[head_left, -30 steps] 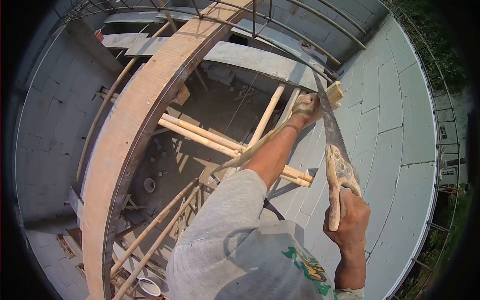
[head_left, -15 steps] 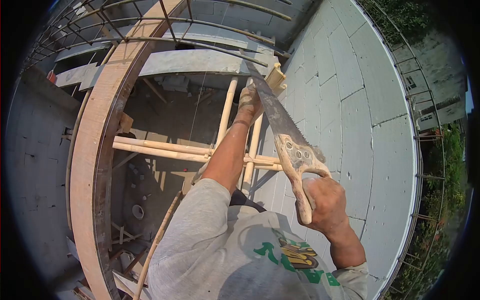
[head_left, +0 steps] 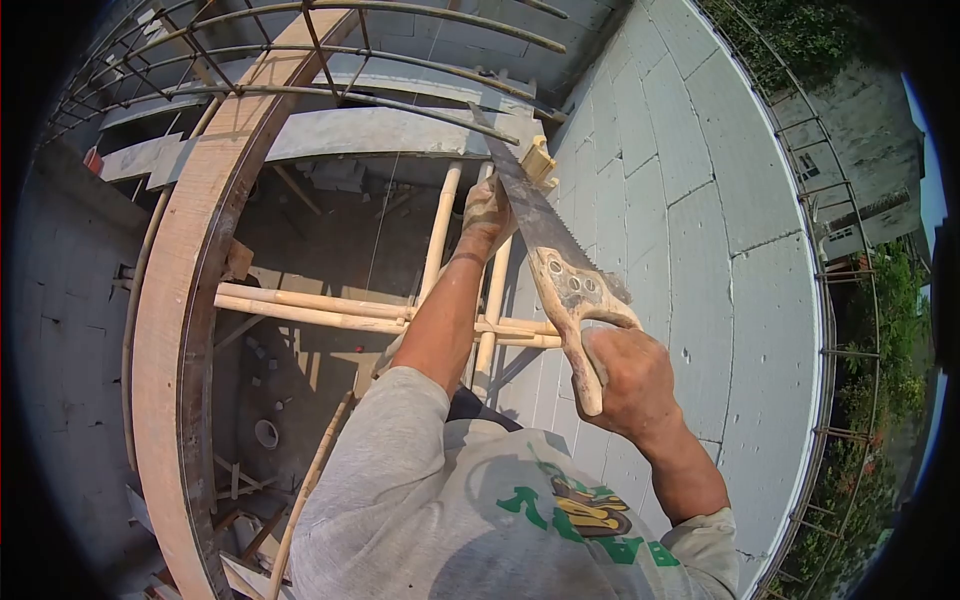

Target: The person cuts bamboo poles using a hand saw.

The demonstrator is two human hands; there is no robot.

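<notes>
My right hand (head_left: 632,378) is closed around the worn, pale handle of a handsaw (head_left: 546,218). The long grey blade slants away to the upper left, its toothed edge facing the block wall. My left hand (head_left: 487,208) is closed just left of the blade, beside an upright bamboo pole (head_left: 494,290). Its fingertips are hidden, so what they grip cannot be made out. Just right of the blade's far part is a light yellow piece of wood (head_left: 538,162). A grey-white board (head_left: 380,130) lies across behind the saw's tip.
A pale block wall (head_left: 690,260) rises along my right. To the left runs a long wooden beam (head_left: 185,270), with steel rebar (head_left: 400,100) crossing overhead. Tied bamboo poles (head_left: 315,306) span a deep drop; a white bucket (head_left: 266,433) stands on the floor below.
The saw and my right hand have moved forward, so the handle is closer to the yellow wood. My left hand stays by the bamboo pole, and the view has shifted slightly.
</notes>
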